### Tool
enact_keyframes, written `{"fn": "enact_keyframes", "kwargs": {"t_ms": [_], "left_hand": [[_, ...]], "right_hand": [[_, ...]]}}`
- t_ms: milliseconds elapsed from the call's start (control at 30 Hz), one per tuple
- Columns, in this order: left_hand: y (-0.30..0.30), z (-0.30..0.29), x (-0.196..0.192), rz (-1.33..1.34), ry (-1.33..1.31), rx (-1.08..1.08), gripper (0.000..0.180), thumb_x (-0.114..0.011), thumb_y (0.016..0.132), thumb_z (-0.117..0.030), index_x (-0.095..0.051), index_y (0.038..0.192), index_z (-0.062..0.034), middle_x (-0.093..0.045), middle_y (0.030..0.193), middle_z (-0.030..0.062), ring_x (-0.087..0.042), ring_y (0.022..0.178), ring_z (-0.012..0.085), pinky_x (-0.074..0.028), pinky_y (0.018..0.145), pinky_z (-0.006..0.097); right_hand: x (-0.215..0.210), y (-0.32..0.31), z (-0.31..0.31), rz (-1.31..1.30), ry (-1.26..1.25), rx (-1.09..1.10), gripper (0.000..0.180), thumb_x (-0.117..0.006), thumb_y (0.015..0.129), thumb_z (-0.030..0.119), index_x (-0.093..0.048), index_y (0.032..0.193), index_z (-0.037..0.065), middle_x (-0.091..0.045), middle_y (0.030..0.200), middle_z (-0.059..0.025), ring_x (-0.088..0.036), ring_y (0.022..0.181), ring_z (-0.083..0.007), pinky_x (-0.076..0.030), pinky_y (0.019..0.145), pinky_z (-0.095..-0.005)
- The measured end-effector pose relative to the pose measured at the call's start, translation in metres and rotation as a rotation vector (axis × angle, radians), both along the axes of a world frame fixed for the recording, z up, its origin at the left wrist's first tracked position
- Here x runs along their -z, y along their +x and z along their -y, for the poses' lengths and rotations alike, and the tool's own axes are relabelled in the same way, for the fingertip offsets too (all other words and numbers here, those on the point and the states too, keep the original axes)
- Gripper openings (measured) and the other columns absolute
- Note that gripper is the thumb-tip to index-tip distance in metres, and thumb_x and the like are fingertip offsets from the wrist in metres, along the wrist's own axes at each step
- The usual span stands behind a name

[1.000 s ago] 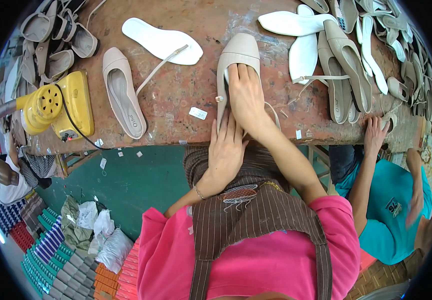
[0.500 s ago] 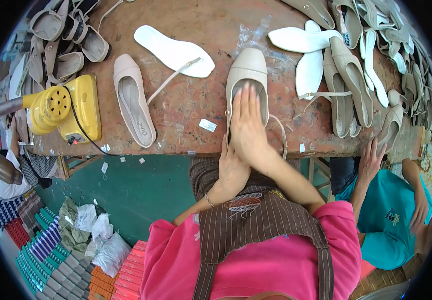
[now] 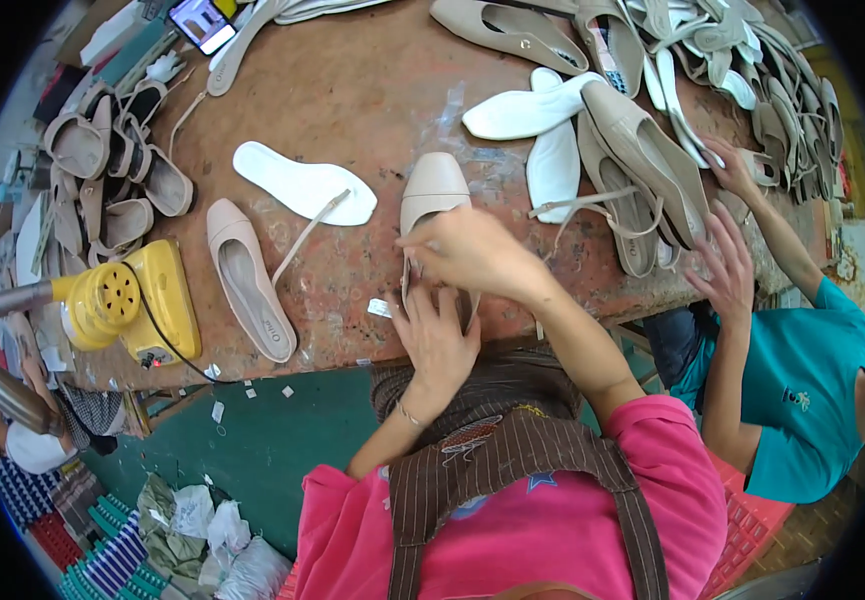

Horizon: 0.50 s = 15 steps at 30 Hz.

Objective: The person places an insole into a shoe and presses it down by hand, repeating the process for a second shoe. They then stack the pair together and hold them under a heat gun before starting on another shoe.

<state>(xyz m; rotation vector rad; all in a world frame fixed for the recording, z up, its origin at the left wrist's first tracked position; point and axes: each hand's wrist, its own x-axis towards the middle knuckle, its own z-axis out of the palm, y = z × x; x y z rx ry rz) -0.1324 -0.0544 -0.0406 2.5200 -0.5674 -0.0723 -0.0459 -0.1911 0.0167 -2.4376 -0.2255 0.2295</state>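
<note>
A beige square-toed flat shoe (image 3: 436, 181) lies on the worktable in front of me, toe pointing away. My left hand (image 3: 438, 345) grips its heel end, fingers over the opening. Across the middle of the shoe reaches my right hand (image 3: 477, 252), its fingertips pinched at the left edge of the opening; what they pinch is too small to tell. Both hands hide most of the shoe's inside. To the left rests a matching beige shoe (image 3: 250, 285) with a thin strap (image 3: 302, 243), and beyond it a white sole-shaped piece (image 3: 302, 183).
A yellow lamp-like device (image 3: 157, 300) with a black cord stands at the table's left. Sandals (image 3: 117, 170) are piled behind it, near a phone (image 3: 202, 25). More beige shoes (image 3: 652, 150) and white soles (image 3: 552, 170) lie right, where a co-worker in teal (image 3: 802, 390) reaches in.
My right hand has come out of the shoe's opening to its left edge. My left hand has moved onto the heel end. The view has shifted; the co-worker's hands have moved.
</note>
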Motion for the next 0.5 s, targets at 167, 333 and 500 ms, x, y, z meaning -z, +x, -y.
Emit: {"fn": "enact_keyframes", "kwargs": {"t_ms": [167,333,500], "left_hand": [[0.045,-0.038,-0.042,-0.162,-0.557,-0.063,0.014,-0.066,0.067,-0.002,-0.057,0.078,-0.0002,-0.061,0.11,0.014,-0.059,0.102,0.0329,-0.048,0.085,0.042],[0.085,-0.112,-0.073,0.478,-0.159,-0.306,0.015,-0.064,0.07,-0.001,-0.06,0.085,0.0017,-0.058,0.122,0.0189,-0.056,0.107,0.0372,-0.045,0.095,0.045],[0.086,-0.182,-0.01,0.153,0.101,-0.331,0.034,-0.065,0.082,-0.011,-0.059,0.113,0.0024,-0.051,0.132,0.0246,-0.048,0.123,0.043,-0.039,0.103,0.047]], "right_hand": [[0.009,0.029,0.043,0.169,0.435,0.519,0.024,-0.059,0.087,0.002,-0.071,0.108,0.001,-0.074,0.088,-0.0133,-0.071,0.08,-0.0192,-0.053,0.071,-0.0289],[0.055,0.08,0.013,0.439,0.198,0.455,0.018,-0.062,0.083,0.011,-0.072,0.094,-0.001,-0.069,0.092,-0.0228,-0.068,0.082,-0.0368,-0.055,0.072,-0.042],[0.09,0.134,-0.115,0.348,-0.168,0.262,0.027,-0.072,0.075,0.022,-0.065,0.095,0.004,-0.064,0.101,-0.0148,-0.062,0.098,-0.0286,-0.054,0.074,-0.0416]]}}
